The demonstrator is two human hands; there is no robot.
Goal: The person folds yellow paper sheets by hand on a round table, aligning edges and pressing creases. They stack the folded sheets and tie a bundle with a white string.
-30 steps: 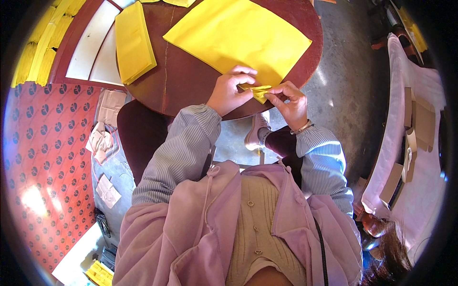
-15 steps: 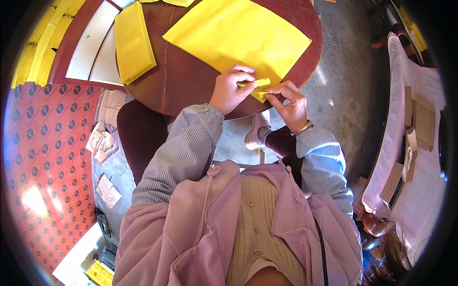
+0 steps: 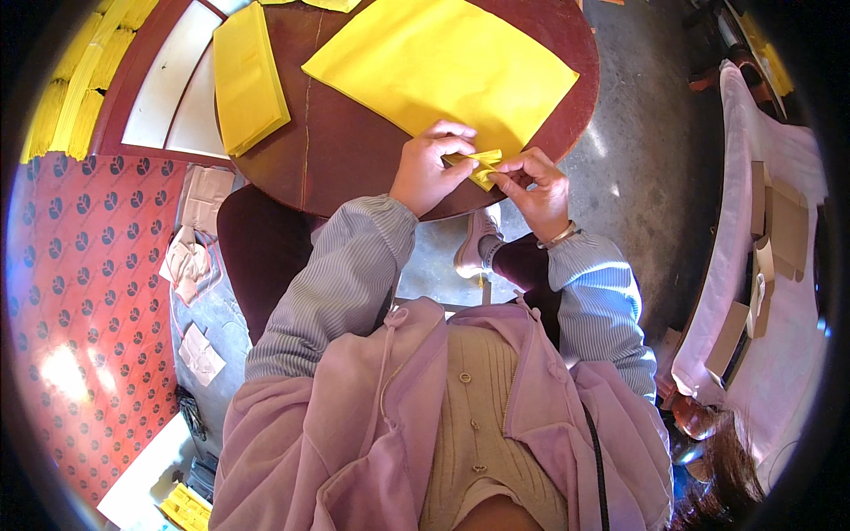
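Both hands meet over the near edge of a round dark red table (image 3: 354, 159). My left hand (image 3: 429, 168) is closed, pinching a small folded strip of yellow paper (image 3: 484, 157) between thumb and fingers. From the other side my right hand (image 3: 537, 188) pinches the same small piece at its right end. Beneath and beyond them lies a large flat stack of yellow paper (image 3: 443, 66), its near corner close to my fingers. How many layers the small piece has is too fine to make out.
A narrow folded yellow bundle (image 3: 250, 81) lies on the table's left. Red patterned board (image 3: 97, 292) and tan paper packets (image 3: 189, 265) are at the left. Open cardboard boxes (image 3: 784, 226) rest on a pink-covered surface (image 3: 708, 327) at the right.
The small yellow strip has turned slightly and looks narrower between my fingers. My right fingers have shifted a little; the large stack has not moved.
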